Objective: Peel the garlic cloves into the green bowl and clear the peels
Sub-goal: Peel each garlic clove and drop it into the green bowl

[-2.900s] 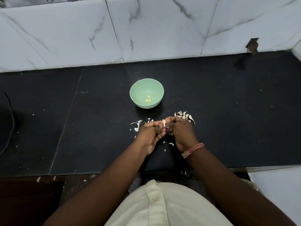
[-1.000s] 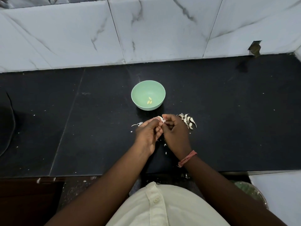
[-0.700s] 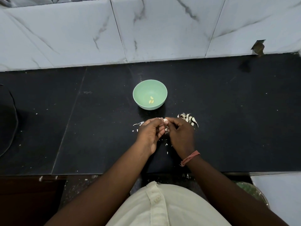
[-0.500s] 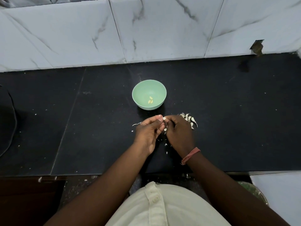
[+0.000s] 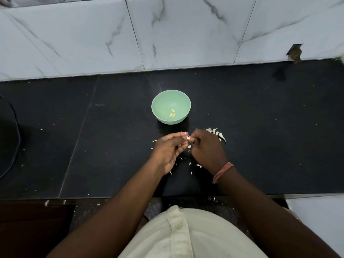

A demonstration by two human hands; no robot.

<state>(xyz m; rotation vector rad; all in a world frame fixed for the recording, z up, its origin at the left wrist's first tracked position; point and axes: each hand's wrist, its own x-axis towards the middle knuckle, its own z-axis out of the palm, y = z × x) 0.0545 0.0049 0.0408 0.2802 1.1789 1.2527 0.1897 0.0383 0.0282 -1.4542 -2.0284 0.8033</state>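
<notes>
A green bowl (image 5: 161, 101) stands on the black counter with peeled garlic cloves (image 5: 172, 113) lying in its bottom. Just in front of it my left hand (image 5: 168, 151) and my right hand (image 5: 207, 148) meet above the counter, both pinching one small garlic clove (image 5: 188, 138) between their fingertips. A heap of unpeeled cloves (image 5: 216, 135) lies behind my right hand, partly hidden by it. White peel scraps (image 5: 194, 164) are scattered on the counter under and between my hands.
The black counter (image 5: 270, 136) runs left to right, backed by a white marble-tiled wall (image 5: 186, 34). A dark round object with a cable (image 5: 7, 142) sits at the far left edge. The counter's front edge lies close to my body.
My hands have stayed in front of the bowl, working the same clove with small finger movements. More peel scraps lie under them than at first.
</notes>
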